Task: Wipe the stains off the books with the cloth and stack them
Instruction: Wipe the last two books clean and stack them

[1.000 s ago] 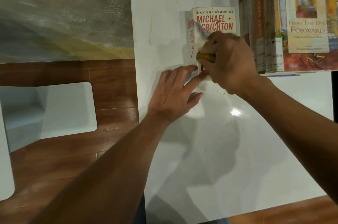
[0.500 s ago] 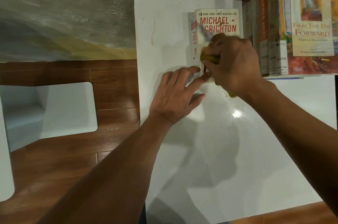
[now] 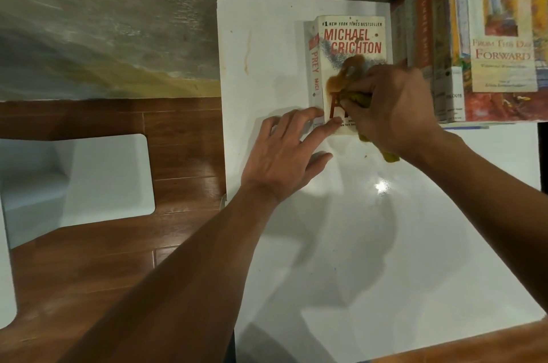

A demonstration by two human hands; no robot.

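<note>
R hand (image 3: 394, 107) bunches soft yellow cloth (image 3: 357, 98) on Prey paperback (image 3: 350, 45) | brown stain (image 3: 344, 74) just above grip | L hand (image 3: 284, 152) flat, fingertips pin near corner | I judge book light, slides; hold edges.

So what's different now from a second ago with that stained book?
The right hand, gripping the yellow-green cloth, slid toward the near right of the white Michael Crichton paperback, uncovering a brown stain on its cover. The left hand stayed flat at the book's near left corner; the book, the white table and the stack of books beside it stayed put.
</note>
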